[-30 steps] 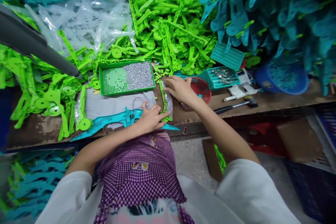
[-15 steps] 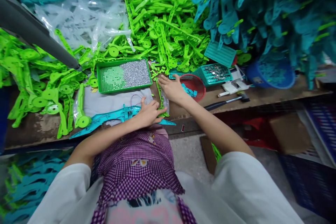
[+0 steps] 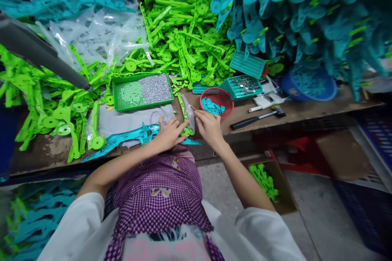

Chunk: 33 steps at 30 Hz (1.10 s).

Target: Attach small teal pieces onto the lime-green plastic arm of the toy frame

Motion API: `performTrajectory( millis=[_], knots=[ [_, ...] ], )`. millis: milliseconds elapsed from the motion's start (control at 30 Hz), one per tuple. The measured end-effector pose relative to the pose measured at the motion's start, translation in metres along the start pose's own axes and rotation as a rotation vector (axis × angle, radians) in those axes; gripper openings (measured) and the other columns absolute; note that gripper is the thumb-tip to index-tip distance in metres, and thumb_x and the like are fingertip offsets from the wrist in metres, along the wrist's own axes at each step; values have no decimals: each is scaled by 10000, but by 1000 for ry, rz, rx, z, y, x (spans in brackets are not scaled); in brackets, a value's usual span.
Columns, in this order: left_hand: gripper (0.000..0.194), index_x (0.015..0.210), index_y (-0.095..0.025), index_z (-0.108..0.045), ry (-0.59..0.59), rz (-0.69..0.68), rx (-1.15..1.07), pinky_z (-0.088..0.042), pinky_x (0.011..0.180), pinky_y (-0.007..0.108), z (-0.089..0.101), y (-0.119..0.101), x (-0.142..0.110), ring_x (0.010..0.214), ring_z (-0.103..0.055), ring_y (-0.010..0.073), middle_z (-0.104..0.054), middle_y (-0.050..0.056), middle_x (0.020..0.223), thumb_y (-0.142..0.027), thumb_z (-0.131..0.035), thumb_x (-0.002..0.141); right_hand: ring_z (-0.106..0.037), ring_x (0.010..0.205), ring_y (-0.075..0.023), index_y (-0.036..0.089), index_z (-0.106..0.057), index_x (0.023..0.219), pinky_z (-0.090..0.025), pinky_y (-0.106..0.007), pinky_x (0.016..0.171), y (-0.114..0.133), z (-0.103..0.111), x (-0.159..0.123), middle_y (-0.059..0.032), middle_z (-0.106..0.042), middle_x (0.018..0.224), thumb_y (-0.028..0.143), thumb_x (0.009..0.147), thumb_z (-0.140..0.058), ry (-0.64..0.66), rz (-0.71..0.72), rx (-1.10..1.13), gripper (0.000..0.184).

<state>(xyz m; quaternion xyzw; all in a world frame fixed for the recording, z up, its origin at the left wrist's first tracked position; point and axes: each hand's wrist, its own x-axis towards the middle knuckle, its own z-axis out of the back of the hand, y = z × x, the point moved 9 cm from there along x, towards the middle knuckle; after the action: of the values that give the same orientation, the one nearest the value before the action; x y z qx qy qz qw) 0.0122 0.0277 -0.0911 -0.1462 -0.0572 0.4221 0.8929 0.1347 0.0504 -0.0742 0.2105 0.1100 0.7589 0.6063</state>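
Observation:
A long turquoise plastic part lies along the table's front edge, with thin dark wires over its middle. My left hand rests over its right half, fingers stretched and apart; what lies under the palm is hidden. To its right, my right hand is closed on a slim metal tool, whose kind is too small to tell, with its tip pointing up and left. The tip is near a green plastic arm and a clear plastic part lying beside the left fingertips.
Behind the hands stands a green tray of small metal pieces. A red basket holds turquoise bits; a hammer lies right of it. Green parts are heaped behind, turquoise parts at right. A dark grey bar slants in from the left.
My right hand has drawn back toward me from beside the red basket and now holds the slim metal tool. The left hand has stayed nearly in place. The view has shifted slightly.

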Motion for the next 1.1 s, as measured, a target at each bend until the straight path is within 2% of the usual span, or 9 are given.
performTrajectory(
  millis=[133, 233, 333, 500, 667, 767, 933, 1000, 1100],
  knots=[
    [494, 1395, -210, -444, -15, 30, -47, -158, 1021, 652, -2, 5, -2, 1196, -442, 322, -614, 140, 1139, -416, -466, 947, -641, 987, -254, 177, -610, 1231, -437, -356, 808, -14, -9, -12, -117, -704, 1110, 341, 933, -418, 69, -179, 67, 390],
    [472, 1354, -198, -488, -6, 35, -58, -155, 1019, 650, -4, 6, -1, 1194, -451, 318, -626, 132, 1112, -420, -484, 938, -656, 827, -225, 224, -580, 1270, -455, -311, 698, -22, -20, -8, -68, -722, 978, 387, 889, -501, 132, -269, 165, 422],
    [440, 1310, -195, -528, 19, 32, -52, -161, 1016, 653, -3, 5, 1, 1191, -462, 317, -635, 124, 1087, -407, -509, 924, -625, 676, -180, 210, -567, 1271, -452, -281, 640, -28, -31, -5, -27, -704, 814, 397, 835, -570, 159, -329, 323, 474],
    [408, 1287, -196, -543, 31, 33, -57, -152, 1022, 669, -3, 4, 3, 1184, -478, 312, -631, 135, 1126, -387, -504, 929, -579, 611, -146, 142, -618, 1159, -459, -267, 596, -33, -41, -10, -40, -669, 803, 420, 823, -548, 118, -364, 541, 442],
    [472, 1367, -195, -464, 18, 34, -70, -171, 1024, 668, -2, 3, 2, 1183, -471, 316, -606, 152, 1184, -369, -502, 929, -586, 621, -150, 159, -650, 1078, -441, -271, 611, -31, -43, -1, -33, -672, 778, 370, 824, -569, 221, -308, 432, 340],
    [514, 1420, -202, -400, 33, -23, -44, -192, 1018, 664, -4, -1, 3, 1157, -477, 312, -606, 147, 1134, -342, -491, 933, -611, 649, -160, 151, -643, 1007, -446, -264, 604, -31, -41, 9, -37, -683, 773, 347, 813, -599, 295, -270, 384, 280],
    [486, 1389, -175, -447, 36, -70, 2, -181, 1022, 667, -6, -4, 5, 1145, -470, 315, -584, 156, 1135, -318, -474, 925, -674, 795, -210, 162, -664, 1005, -476, -291, 684, -14, -33, 17, -90, -729, 867, 213, 884, -473, 459, -115, 188, 232],
    [482, 1376, -159, -461, 39, -68, 6, -174, 1020, 674, -6, -5, 6, 1143, -466, 321, -580, 158, 1140, -316, -471, 921, -681, 885, -243, 166, -665, 1087, -482, -322, 743, -7, -25, 25, -120, -734, 957, 152, 893, -399, 432, -79, 34, 330],
    [486, 1379, -145, -454, 44, -74, 8, -163, 1020, 680, -5, -7, 6, 1139, -462, 322, -579, 157, 1138, -316, -455, 924, -616, 1125, -265, 128, -529, 1330, -476, -372, 889, 7, -13, 52, -158, -643, 1246, 99, 883, -333, 261, -11, -97, 490]
  ],
)
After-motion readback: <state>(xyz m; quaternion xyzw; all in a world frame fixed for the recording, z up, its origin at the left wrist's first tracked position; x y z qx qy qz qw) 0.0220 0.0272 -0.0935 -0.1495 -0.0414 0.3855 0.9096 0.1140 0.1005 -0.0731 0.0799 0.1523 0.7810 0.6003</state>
